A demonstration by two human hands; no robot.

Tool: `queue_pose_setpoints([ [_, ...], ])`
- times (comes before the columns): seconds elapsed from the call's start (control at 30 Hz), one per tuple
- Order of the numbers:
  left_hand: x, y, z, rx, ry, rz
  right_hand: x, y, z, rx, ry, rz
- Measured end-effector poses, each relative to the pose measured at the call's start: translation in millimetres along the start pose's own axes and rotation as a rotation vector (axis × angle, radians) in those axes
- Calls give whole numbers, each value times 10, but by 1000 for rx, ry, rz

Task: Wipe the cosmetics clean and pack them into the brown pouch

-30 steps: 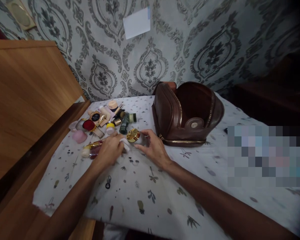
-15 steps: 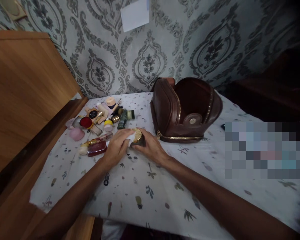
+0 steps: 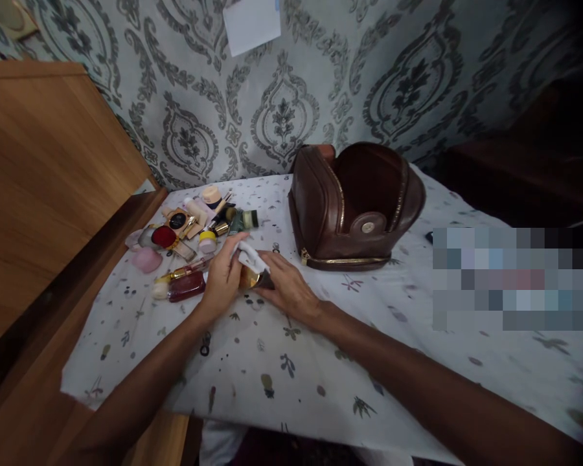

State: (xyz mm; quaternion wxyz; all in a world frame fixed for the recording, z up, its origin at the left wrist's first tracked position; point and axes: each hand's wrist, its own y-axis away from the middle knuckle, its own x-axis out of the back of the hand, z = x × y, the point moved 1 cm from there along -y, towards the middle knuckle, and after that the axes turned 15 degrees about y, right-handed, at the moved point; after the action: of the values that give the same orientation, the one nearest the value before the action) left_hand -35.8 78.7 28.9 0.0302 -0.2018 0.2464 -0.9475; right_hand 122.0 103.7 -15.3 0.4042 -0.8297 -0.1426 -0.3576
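Note:
My left hand (image 3: 222,277) is closed on a white wipe (image 3: 253,259), a folded cloth or tissue, which covers the upper side of a round gold-lidded jar (image 3: 249,278). My right hand (image 3: 291,290) grips the jar's dark side from the right. Only a strip of gold shows below the wipe. Just left of my left hand lie a dark red bottle (image 3: 187,286) and a slim gold-and-pink tube (image 3: 188,267). Beyond my hands stands a brown leather bag (image 3: 315,200), its zipped top gaping.
Several cosmetics lie in a cluster at the left, among them a pink sponge (image 3: 146,259), a yellow-lidded jar (image 3: 206,241) and a green-capped container (image 3: 249,219). A wooden panel (image 3: 53,142) borders the table's left side. A patterned wall stands behind; a blurred-out patch covers the right.
The jar has tilted so that its gold top is mostly hidden. The wipe has spread over it, my left fingers have lifted, and the view has shifted slightly.

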Motion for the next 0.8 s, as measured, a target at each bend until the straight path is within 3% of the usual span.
queue_pose_setpoints([
  [0.23,106,-28,-110,29,-44,-15,-22,-6,11,-16,-25,8],
  [0.53,135,5,-96,28,-268,-168,-26,18,47,-110,-23,19],
  [0.8,126,62,-29,-19,-222,-239,-29,7,35,-34,28,54],
])
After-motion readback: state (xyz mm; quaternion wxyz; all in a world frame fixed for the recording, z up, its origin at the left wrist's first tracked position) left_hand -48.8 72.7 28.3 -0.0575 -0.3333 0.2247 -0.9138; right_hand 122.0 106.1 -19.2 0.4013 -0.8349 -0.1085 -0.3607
